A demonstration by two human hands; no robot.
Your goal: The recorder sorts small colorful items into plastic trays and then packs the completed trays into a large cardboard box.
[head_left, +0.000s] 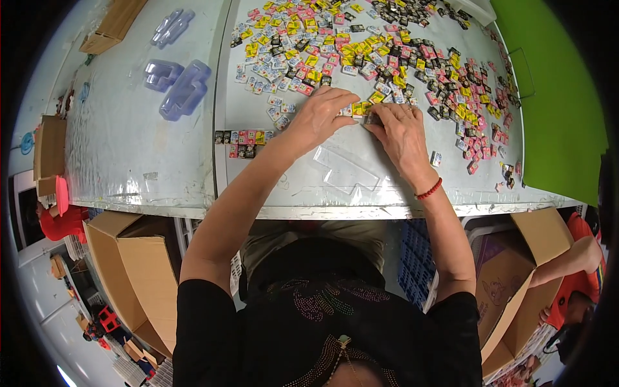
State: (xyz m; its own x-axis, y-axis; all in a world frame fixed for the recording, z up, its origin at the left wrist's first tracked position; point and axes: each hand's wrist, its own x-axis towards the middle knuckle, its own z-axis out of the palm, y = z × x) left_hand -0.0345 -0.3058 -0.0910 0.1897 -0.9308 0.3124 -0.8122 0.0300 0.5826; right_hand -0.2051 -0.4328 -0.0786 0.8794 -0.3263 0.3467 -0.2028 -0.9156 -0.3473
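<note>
Both hands meet over a short row of small printed blocks (361,109), yellow and white ones side by side, on the pale table. My left hand (316,119) has its thumb and fingers closed round the row's left end. At the other end, my right hand (401,131) pinches with bent fingers, partly hiding the blocks there. In front of them lies a transparent stepped plastic tray (345,173). Beside my left forearm, more blocks (244,138) stand in neat rows of black, pink and yellow. What the blocks are exactly is too small to tell.
A wide scatter of loose blocks (361,48) covers the table's far side and right. Stacked transparent trays (185,91) lie on the left. A green panel (558,97) borders the right. Open cardboard boxes (145,274) stand below the table edge; another person's arm (567,261) reaches in at right.
</note>
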